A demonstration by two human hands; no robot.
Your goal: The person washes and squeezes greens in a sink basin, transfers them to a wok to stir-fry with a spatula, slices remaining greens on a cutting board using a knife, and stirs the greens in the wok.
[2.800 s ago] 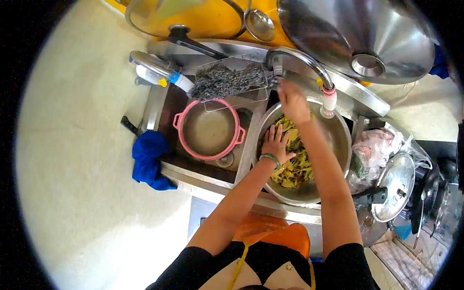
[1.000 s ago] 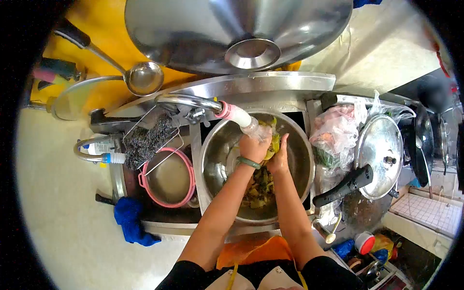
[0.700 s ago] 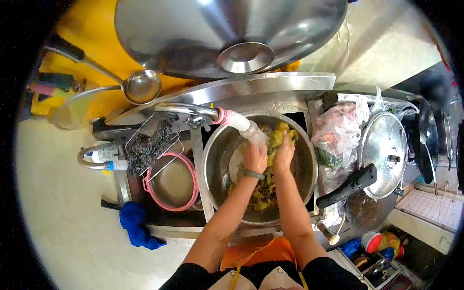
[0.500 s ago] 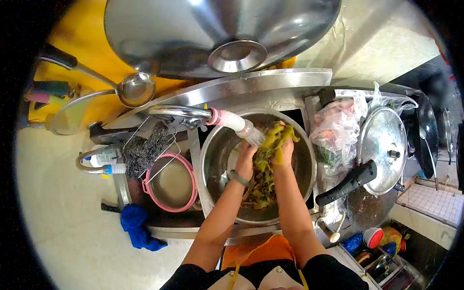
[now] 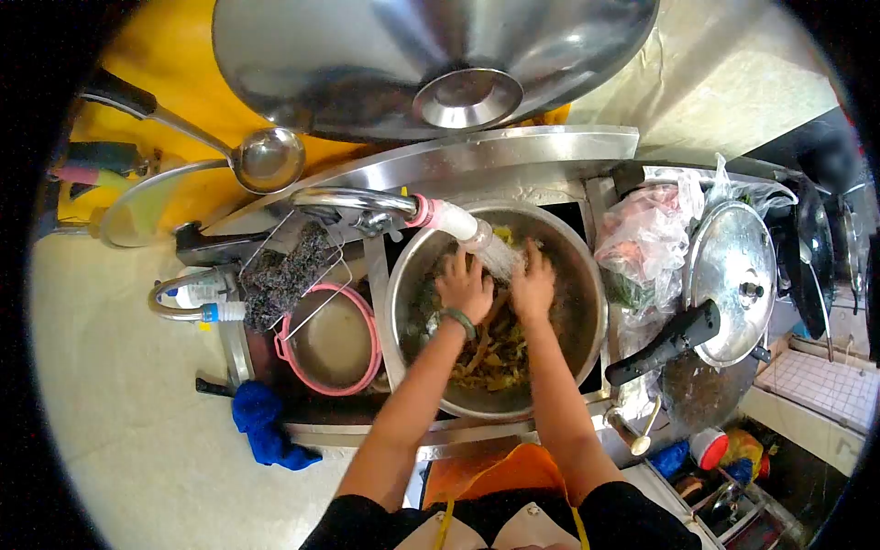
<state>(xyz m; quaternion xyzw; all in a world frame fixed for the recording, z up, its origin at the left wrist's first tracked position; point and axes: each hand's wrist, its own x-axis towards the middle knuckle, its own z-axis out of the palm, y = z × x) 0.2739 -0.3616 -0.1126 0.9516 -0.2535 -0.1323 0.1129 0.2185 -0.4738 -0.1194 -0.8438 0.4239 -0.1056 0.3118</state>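
Note:
A large metal basin [image 5: 594, 284] sits in the sink with yellow-green leafy vegetables [image 5: 495, 365] inside. Both of my hands are down in it, one on each side of the water stream. With a green bangle at its wrist, my left hand [image 5: 467, 287] has its fingers spread over the greens. My right hand [image 5: 533, 284] is also open, its fingers apart by the falling water. Neither hand is lifting a bunch of leaves. From the left, the faucet [image 5: 353, 200] ends in a white and pink spout extension [image 5: 454, 223], and water pours from it between my hands.
Left of the basin are a pink-rimmed bucket [image 5: 377, 344] and a scouring pad [image 5: 293, 270] on a wire rack. Right of it lie plastic-bagged food [image 5: 646, 234] and a pot lid [image 5: 729, 266] with a black handle. A big steel wok-shaped lid [image 5: 321, 64] stands behind.
The bunch of greens held up between my hands is back down in the basin. Both hands have let go and spread their fingers. The view has shifted slightly.

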